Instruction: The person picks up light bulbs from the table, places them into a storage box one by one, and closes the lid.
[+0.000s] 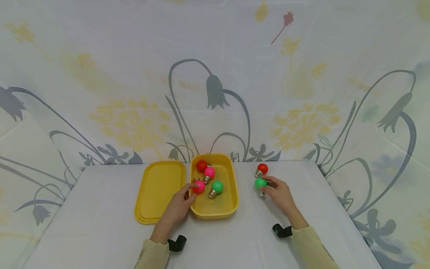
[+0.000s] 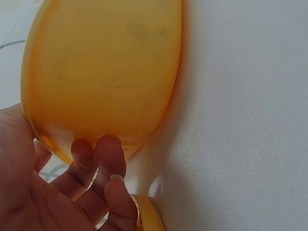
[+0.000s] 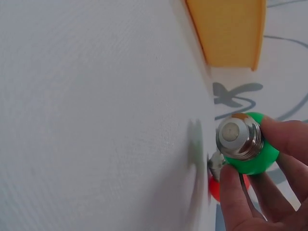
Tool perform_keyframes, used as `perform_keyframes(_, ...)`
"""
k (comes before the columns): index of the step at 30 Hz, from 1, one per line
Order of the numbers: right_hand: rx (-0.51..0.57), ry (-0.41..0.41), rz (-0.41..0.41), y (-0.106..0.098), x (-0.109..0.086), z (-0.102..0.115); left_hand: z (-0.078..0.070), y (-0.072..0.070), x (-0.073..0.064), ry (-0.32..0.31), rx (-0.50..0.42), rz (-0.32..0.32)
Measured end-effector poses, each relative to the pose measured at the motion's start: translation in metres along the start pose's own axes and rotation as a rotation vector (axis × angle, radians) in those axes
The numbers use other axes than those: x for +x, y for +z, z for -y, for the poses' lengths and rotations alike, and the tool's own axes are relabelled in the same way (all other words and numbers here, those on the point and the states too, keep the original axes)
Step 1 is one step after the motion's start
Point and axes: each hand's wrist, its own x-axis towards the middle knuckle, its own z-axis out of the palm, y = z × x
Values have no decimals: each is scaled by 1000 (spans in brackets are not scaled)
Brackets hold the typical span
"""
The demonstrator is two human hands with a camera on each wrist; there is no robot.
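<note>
My right hand (image 1: 279, 193) pinches a green light bulb (image 1: 260, 182) by its round globe, the metal screw base pointing toward me. In the right wrist view this green bulb (image 3: 257, 159) is held between thumb and fingers, above the tablecloth. Just behind it lies a red light bulb (image 1: 262, 169). My left hand (image 1: 179, 204) grips the left wall of a yellow plastic container (image 1: 215, 214), with fingers curled against its outside in the left wrist view. One fingertip overlaps a pink light bulb (image 1: 199, 187) inside.
The container also holds another pink bulb (image 1: 209, 172), a red bulb (image 1: 201, 166) and a green bulb (image 1: 217, 186). A yellow lid (image 1: 160, 190) lies flat to its left. Behind the white-covered table (image 1: 248, 243) rises a flower-patterned cloth (image 1: 215, 45).
</note>
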Motion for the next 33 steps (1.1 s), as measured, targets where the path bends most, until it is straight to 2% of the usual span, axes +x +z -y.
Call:
perform_keyframes(11, -8, -42, 30, 9, -3, 10, -1, 0, 0, 5, 12, 3)
perform_keyframes(21, -28, -56, 71, 16, -14, 37, -1, -1, -1, 4, 7, 0)
perform_keyframes(28, -8, -65, 87, 18, -9, 28, 2, 1, 0, 10, -7, -8)
perform_keyframes(33, -9, -99, 101, 19, -11, 31, 2, 1, 1, 13, -5, -10)
